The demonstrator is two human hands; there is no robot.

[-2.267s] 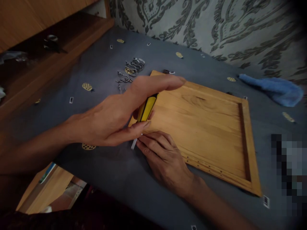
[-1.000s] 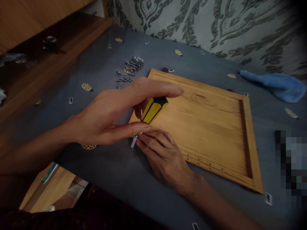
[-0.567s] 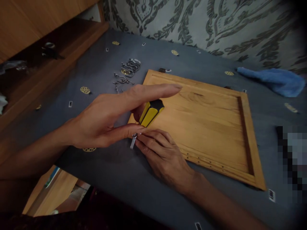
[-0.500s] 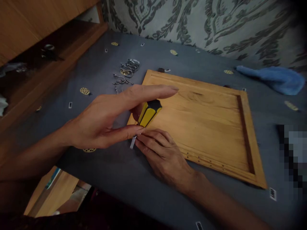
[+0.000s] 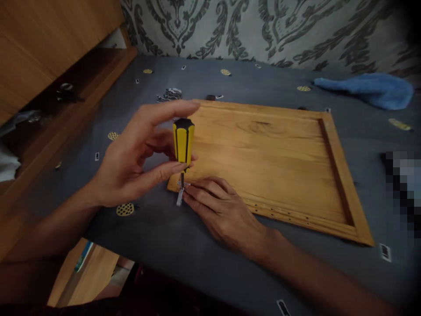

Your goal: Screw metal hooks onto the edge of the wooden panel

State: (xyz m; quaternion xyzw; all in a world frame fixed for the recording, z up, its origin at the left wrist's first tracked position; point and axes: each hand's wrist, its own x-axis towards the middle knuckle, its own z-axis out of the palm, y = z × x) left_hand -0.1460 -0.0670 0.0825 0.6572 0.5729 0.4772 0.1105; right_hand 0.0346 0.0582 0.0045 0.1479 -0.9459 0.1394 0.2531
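The left hand (image 5: 131, 166) has its grip closed on a screwdriver (image 5: 183, 140) with a yellow and black handle. The thumb and fingertips pinch the handle near its bottom. The first finger sticks out straight over the top.

The screwdriver stands almost straight up. Its thin tip points down at the near left corner of a wooden board (image 5: 272, 158). The board lies flat on a grey cloth (image 5: 164, 245) with little pineapples on it.

Right under the tip is a little metal piece (image 5: 179, 197). It pokes out past the board's corner. The right hand (image 5: 223, 210) comes in from the near side and holds this piece down with its fingertips, just beside the tip. Both hands meet at that one corner.

The fingers hide most of the metal piece, so I cannot tell its shape. I cannot see if the tip touches a screw.

Far back lie some metal hooks (image 5: 169, 94) and a blue rag (image 5: 365, 90).
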